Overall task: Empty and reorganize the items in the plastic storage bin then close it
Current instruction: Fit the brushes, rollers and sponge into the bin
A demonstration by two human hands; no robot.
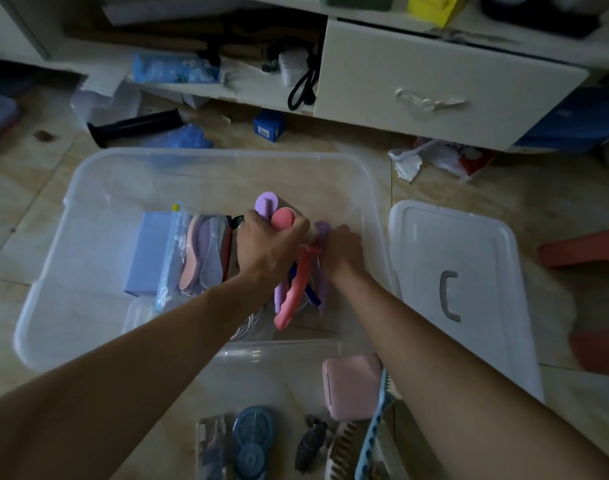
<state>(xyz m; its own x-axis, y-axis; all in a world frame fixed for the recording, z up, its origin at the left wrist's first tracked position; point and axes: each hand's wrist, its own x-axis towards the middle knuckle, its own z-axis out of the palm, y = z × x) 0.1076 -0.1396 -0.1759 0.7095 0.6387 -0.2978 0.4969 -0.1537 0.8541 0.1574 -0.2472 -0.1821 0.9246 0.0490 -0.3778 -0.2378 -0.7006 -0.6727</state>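
Left hand [271, 237] curls round the pink and lilac long-handled plastic brushes [289, 271], right hand [341, 247] pinching alongside, probably steadying them upright inside the clear plastic storage bin [88, 188].

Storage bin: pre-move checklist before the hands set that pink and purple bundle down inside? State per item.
1. Left hand grips the pink and purple bundle: ok.
2. Right hand holds the bundle's other side: cannot tell, fingers hidden behind it.
3. Bare floor in the storage bin right of the bundle: ok.
4. Blue box and bagged insoles stand packed at the left, out of the way: ok.
5. Lid off, lying beside the bin on the right: ok.
6. All items back in the bin: not ok, pink case and blue comb lie outside it.
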